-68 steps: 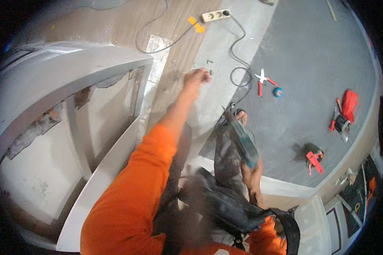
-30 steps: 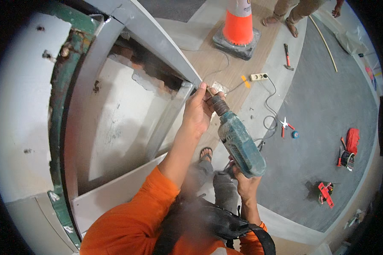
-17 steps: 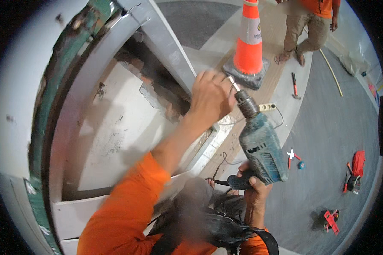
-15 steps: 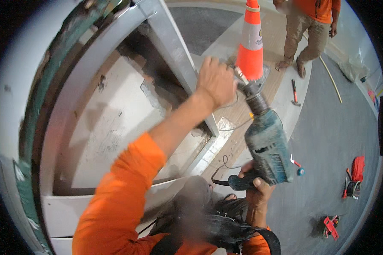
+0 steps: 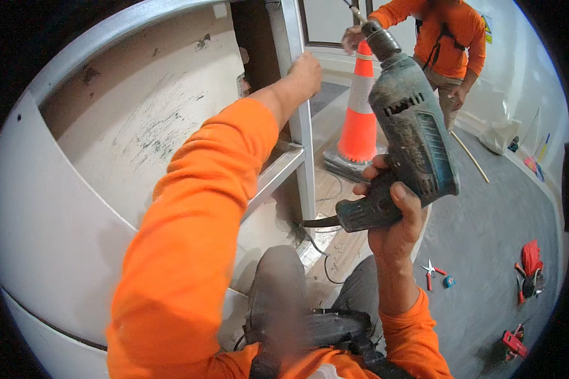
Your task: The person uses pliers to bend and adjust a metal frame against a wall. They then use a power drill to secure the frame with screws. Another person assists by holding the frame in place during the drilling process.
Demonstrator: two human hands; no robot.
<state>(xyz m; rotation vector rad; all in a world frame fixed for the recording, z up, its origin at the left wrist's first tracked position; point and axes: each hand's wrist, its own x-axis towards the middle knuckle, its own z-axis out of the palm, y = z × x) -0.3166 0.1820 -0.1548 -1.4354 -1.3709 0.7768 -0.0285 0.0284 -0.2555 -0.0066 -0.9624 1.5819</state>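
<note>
The drill (image 5: pixel 414 126) is up in front of me, right of the grey frame (image 5: pixel 303 136), its nose tilted upward and to the left. My right hand (image 5: pixel 395 234) is wrapped round its handle, fingers and thumb closed on it; the cord (image 5: pixel 321 222) trails from the handle's foot. My left hand (image 5: pixel 306 74) is at the frame's right edge, but I can't tell how tightly it's curled or whether it holds anything. I'd judge I'm positioning the drill, and the next move calls for aiming the bit (image 5: pixel 358 14) steadily, clear of the co-worker's hand (image 5: pixel 351 39) by the cone (image 5: pixel 359 136).

The black bag (image 5: pixel 338 321) at my waist hides its contents. Toward the floor's (image 5: pixel 480 234) right edge, a red pouch (image 5: pixel 532 254) lies against a dark holder (image 5: pixel 536 282); I can't tell what's inside either. Red-handled snips (image 5: pixel 430 269) and a blue tape measure (image 5: pixel 449 282) lie loose.
</note>
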